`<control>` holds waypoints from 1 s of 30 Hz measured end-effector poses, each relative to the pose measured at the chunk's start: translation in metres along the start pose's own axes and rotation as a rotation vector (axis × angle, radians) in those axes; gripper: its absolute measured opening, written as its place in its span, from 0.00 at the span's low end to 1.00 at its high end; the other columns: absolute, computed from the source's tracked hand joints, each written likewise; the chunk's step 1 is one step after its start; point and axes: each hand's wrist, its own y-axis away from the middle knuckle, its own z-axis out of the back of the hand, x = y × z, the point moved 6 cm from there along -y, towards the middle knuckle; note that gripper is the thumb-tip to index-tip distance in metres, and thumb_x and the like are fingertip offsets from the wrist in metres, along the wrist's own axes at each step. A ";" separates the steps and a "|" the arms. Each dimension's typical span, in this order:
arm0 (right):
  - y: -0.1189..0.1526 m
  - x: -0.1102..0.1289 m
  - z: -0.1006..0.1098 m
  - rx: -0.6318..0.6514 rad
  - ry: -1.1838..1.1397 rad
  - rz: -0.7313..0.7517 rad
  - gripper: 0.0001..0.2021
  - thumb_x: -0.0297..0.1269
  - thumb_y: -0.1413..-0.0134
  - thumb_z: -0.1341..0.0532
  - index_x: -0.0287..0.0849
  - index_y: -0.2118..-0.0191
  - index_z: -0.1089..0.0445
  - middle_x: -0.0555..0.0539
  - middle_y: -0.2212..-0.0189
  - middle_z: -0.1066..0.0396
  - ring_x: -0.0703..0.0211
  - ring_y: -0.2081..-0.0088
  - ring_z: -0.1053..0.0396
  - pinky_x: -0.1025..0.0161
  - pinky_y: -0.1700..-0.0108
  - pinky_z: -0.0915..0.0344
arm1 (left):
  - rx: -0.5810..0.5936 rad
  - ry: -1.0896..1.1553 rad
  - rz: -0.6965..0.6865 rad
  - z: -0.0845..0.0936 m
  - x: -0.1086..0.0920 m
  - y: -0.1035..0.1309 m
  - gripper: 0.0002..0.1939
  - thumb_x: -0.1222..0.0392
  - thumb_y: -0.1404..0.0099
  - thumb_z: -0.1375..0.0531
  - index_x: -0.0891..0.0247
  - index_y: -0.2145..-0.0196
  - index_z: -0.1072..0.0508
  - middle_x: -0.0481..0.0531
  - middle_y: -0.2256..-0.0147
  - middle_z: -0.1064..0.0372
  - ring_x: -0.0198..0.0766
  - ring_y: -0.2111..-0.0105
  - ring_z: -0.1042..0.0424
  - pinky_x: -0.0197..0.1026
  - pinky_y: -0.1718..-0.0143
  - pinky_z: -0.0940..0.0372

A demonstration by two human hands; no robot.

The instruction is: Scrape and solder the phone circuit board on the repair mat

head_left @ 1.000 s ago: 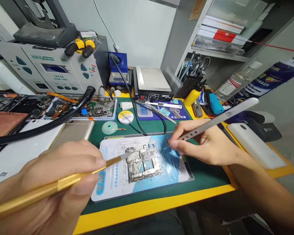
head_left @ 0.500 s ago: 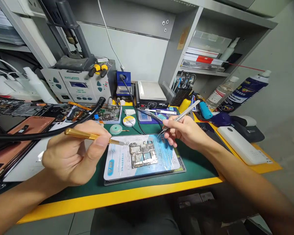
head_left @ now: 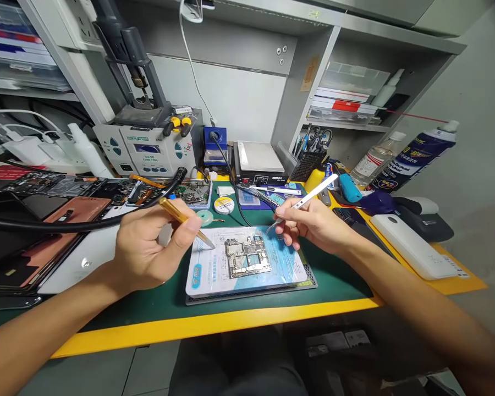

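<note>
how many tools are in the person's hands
2: a gold-handled blade in the left hand and tweezers in the right hand. Something tiny could be hidden in either grip.

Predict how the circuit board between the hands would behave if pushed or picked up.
Thin and flat, the circuit board is probably stiff and light. Lying flat on the glossy-looking pad, it would likely slide rather than tip. Its exposed small components suggest fragility.
</note>
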 end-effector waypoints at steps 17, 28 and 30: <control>0.008 -0.001 -0.009 -0.028 -0.068 0.022 0.29 0.50 0.54 0.02 0.44 0.72 0.21 0.47 0.77 0.15 0.58 0.80 0.20 0.66 0.80 0.23 | 0.204 0.040 -0.137 -0.017 -0.026 -0.012 0.09 0.62 0.07 0.33 0.61 0.53 0.20 0.42 0.64 0.23 0.33 0.69 0.23 0.36 0.65 0.23; 0.013 0.002 -0.009 -0.004 -0.101 0.047 0.29 0.50 0.52 0.02 0.45 0.65 0.20 0.47 0.76 0.13 0.55 0.80 0.17 0.66 0.79 0.22 | 0.140 0.054 -0.157 -0.009 -0.039 -0.011 0.09 0.63 0.07 0.33 0.62 0.52 0.20 0.42 0.63 0.22 0.32 0.68 0.21 0.35 0.65 0.21; 0.014 0.004 -0.010 0.000 -0.099 0.065 0.28 0.49 0.51 0.02 0.45 0.66 0.19 0.47 0.77 0.14 0.55 0.79 0.17 0.66 0.78 0.21 | 0.122 0.052 -0.152 -0.009 -0.041 -0.009 0.05 0.65 0.08 0.34 0.62 0.49 0.19 0.43 0.61 0.20 0.33 0.66 0.19 0.35 0.63 0.20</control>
